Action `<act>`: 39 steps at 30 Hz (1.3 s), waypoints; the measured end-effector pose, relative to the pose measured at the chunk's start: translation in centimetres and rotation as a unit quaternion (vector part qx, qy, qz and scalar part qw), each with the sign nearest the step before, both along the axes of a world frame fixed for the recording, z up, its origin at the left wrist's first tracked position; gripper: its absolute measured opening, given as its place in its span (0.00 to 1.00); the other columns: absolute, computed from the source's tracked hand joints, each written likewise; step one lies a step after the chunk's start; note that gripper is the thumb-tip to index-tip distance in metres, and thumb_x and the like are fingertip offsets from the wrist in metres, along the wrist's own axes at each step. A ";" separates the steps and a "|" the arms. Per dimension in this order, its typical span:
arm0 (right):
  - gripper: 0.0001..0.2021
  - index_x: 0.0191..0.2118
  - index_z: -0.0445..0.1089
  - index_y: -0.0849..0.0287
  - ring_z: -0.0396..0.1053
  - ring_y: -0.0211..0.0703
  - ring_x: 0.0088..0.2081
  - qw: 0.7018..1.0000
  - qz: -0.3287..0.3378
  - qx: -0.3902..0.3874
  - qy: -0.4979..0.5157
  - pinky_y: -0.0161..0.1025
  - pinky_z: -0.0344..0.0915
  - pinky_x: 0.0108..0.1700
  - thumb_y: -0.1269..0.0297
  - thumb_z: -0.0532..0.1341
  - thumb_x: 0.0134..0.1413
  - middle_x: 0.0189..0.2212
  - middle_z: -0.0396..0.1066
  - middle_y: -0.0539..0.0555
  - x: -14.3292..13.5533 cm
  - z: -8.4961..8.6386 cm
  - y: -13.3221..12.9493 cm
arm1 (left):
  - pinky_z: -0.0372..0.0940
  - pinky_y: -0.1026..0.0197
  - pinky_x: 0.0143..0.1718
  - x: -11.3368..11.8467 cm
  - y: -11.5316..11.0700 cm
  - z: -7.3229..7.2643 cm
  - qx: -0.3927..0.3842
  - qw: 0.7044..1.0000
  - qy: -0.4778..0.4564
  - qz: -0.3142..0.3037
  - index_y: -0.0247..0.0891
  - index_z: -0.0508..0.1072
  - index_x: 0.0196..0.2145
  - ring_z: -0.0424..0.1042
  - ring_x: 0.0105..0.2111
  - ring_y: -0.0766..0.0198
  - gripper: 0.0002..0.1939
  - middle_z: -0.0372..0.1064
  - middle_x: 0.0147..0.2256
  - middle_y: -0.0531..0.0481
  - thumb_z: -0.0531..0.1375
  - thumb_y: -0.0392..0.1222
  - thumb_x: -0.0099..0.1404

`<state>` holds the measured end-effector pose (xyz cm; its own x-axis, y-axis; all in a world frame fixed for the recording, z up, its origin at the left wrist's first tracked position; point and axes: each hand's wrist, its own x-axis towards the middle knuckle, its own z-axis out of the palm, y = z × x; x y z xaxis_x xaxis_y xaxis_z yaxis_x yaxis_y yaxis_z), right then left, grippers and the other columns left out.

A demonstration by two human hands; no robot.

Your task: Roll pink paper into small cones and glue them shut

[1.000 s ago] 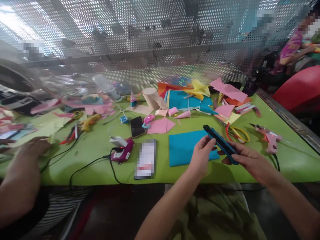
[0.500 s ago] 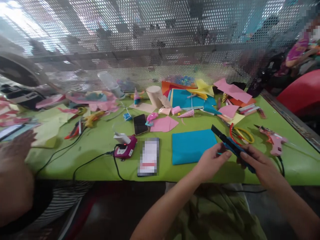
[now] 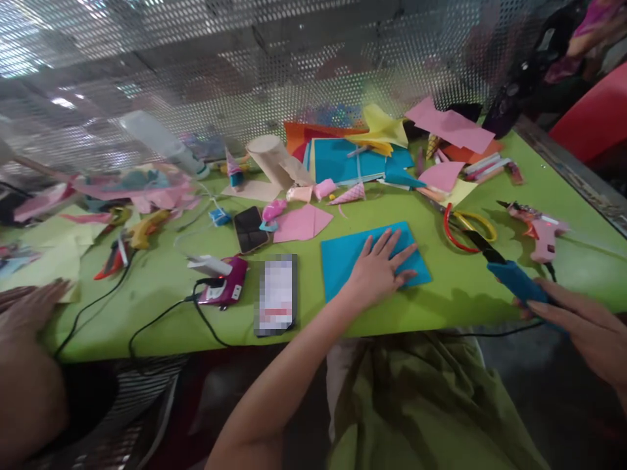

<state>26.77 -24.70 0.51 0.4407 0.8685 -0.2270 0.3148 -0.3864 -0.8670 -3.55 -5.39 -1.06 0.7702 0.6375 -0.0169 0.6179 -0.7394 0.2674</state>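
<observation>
My left hand (image 3: 379, 271) lies flat, fingers spread, on a blue sheet (image 3: 337, 261) that looks like felt or craft foam, near the table's front edge. My right hand (image 3: 582, 326) is wrapped round the blue handle of a utility knife (image 3: 519, 284), held at the right, its dark blade pointing up and left. Just beyond the blade are scissors (image 3: 460, 228) with red and yellow handle loops. A pink glue gun (image 3: 541, 235) lies to the right of them.
Left of the blue sheet are a phone (image 3: 277, 294) and a purple power adapter (image 3: 230, 284) with black cables. Behind stand a cardboard tube (image 3: 267, 160) and stacked coloured sheets (image 3: 337, 160). Another person's hand (image 3: 29, 313) rests at the far left, near pliers (image 3: 110, 261).
My left hand has left the knife and moved left onto the blue sheet. My right hand has carried the knife right and down. The view has shifted somewhat.
</observation>
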 end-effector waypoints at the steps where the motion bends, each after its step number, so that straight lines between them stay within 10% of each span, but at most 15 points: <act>1: 0.27 0.51 0.81 0.48 0.77 0.53 0.41 1.000 0.014 -0.019 -0.006 0.42 0.77 0.43 0.39 0.71 0.49 0.40 0.81 0.55 0.1 0.0 -0.2 | 0.39 0.33 0.77 0.1 -0.1 -0.2 0.001 1.000 0.004 -0.002 0.52 0.57 0.76 0.39 0.80 0.47 0.34 0.39 0.79 0.44 0.52 0.63 0.79; 5: 0.39 0.68 0.70 0.40 0.71 0.43 0.26 0.995 0.085 -0.051 -0.008 0.43 0.76 0.29 0.40 0.71 0.49 0.50 0.79 0.54 -0.3 -0.1 -1.0 | 0.40 0.33 0.77 0.0 -0.1 -0.6 0.001 1.000 0.003 -0.003 0.53 0.57 0.76 0.40 0.79 0.46 0.35 0.40 0.79 0.45 0.52 0.65 0.78; 31: 0.32 0.54 0.83 0.44 0.68 0.42 0.19 0.994 0.087 -0.065 -0.012 0.44 0.74 0.21 0.41 0.75 0.40 0.47 0.85 0.55 -2.5 -0.7 -0.7 | 0.37 0.36 0.78 0.0 0.0 -0.4 -0.010 1.000 0.007 -0.001 0.54 0.55 0.77 0.39 0.80 0.47 0.36 0.38 0.80 0.47 0.51 0.66 0.78; 35: 0.32 0.55 0.83 0.44 0.80 0.56 0.33 0.991 0.116 -0.055 -0.030 0.44 0.76 0.23 0.40 0.74 0.42 0.50 0.84 0.57 -2.1 -0.7 -0.7 | 0.37 0.35 0.78 0.0 0.0 -0.2 -0.016 1.000 0.007 0.000 0.54 0.56 0.77 0.38 0.80 0.47 0.36 0.39 0.80 0.47 0.52 0.66 0.77; 39: 0.30 0.61 0.80 0.40 0.80 0.66 0.55 0.981 0.175 -0.043 -0.077 0.54 0.80 0.54 0.41 0.70 0.53 0.58 0.81 0.53 -0.8 -1.8 -1.3 | 0.37 0.35 0.77 0.0 0.0 -0.2 -0.016 1.000 0.010 -0.004 0.55 0.56 0.77 0.37 0.80 0.47 0.35 0.38 0.80 0.46 0.51 0.66 0.78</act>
<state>26.00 -26.04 -1.25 0.1546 0.9529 -0.2608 0.5659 -0.3018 -0.7672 -3.55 -5.42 -1.24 0.7742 0.6308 -0.0530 0.6182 -0.7354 0.2775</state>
